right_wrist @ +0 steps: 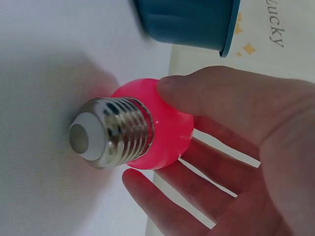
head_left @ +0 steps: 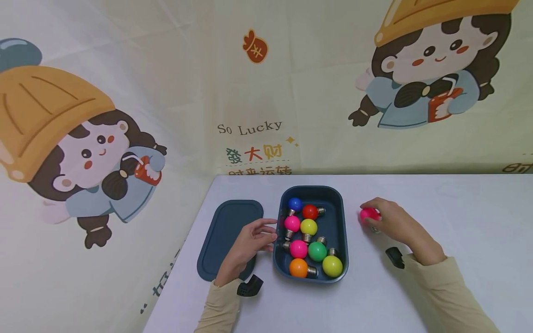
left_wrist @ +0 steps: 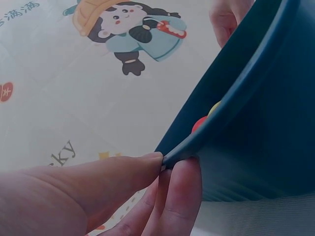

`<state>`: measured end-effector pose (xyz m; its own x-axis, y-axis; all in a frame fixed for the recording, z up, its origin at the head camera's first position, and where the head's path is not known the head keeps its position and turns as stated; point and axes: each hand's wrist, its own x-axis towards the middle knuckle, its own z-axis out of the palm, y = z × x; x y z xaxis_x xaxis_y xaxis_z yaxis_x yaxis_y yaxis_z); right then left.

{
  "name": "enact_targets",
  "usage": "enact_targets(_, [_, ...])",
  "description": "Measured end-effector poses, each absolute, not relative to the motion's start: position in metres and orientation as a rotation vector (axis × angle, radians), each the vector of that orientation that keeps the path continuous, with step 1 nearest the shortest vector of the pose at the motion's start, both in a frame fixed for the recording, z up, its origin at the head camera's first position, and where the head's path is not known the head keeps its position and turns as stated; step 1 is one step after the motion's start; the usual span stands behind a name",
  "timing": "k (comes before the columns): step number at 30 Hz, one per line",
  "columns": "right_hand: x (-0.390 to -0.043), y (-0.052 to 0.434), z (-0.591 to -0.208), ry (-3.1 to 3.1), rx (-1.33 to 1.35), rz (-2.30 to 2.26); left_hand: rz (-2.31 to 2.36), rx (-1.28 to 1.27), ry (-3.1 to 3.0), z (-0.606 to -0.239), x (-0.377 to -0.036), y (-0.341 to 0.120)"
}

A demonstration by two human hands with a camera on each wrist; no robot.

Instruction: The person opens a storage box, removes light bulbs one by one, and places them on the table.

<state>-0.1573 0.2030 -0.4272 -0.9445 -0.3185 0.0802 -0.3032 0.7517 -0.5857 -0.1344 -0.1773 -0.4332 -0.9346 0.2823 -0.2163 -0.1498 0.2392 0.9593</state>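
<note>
Head view: my right hand grasps the pink bulb right of centre; my left hand pinches the blue box rim. I'd keep the box steadied and the bulb's threaded base clear of its wall.

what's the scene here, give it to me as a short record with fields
left hand: the left hand pinches the rim of the dark blue tray at its left side
right hand: the right hand holds a pink bulb with a metal screw base, right of the tray
tray contents: eight coloured bulbs: blue, red, two pink, two yellow, green, orange
lid: the dark blue lid lies flat on the white table, left of the tray
backdrop: cartoon-print cloth
</note>
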Motion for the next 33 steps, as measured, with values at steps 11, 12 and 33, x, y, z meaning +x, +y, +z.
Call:
enact_targets(11, [-0.158, 0.204, -0.427, 2.943, -0.535, -0.949, 1.744, 0.124, 2.171, -0.434, -0.136, -0.177])
enact_targets(12, [-0.158, 0.203, -0.427, 2.945, -0.536, -0.942, 1.745, 0.122, 2.171, -0.434, -0.136, -0.177])
enact_targets(33, [-0.162, 0.184, -0.407, 2.989, -0.616, -0.943, 1.751, 0.135, 2.172, -0.438, -0.141, -0.177])
